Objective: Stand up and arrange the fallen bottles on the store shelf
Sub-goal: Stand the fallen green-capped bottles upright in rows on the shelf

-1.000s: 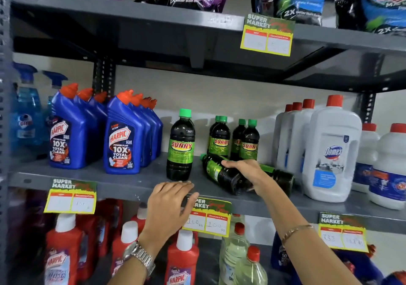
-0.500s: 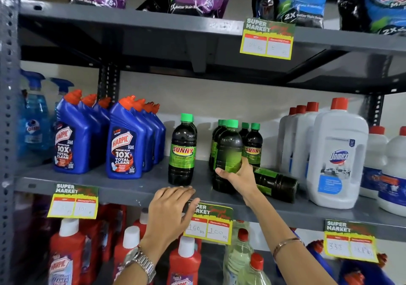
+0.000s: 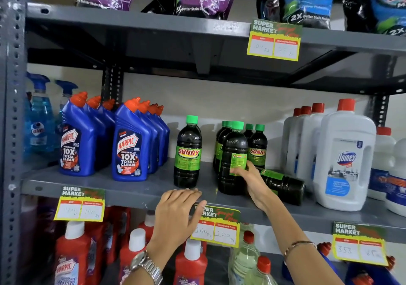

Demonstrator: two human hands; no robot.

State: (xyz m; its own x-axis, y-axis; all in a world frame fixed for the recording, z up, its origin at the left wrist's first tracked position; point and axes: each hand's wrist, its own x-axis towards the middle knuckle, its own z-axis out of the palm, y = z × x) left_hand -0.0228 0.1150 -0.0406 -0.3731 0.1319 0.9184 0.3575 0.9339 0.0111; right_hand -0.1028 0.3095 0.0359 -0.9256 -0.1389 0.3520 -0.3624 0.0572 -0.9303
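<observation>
Left hand (image 3: 179,211): flat on the front lip of the shelf (image 3: 123,193), fingers spread, holding nothing, as it was a second ago.
Right hand (image 3: 250,180): wrapped round the dark bottle (image 3: 232,159), which lay on its side a second ago and now stands upright.
Fallen bottle (image 3: 283,184): still lying just behind that hand, likely next.
Back row: green-capped bottles upright.
</observation>
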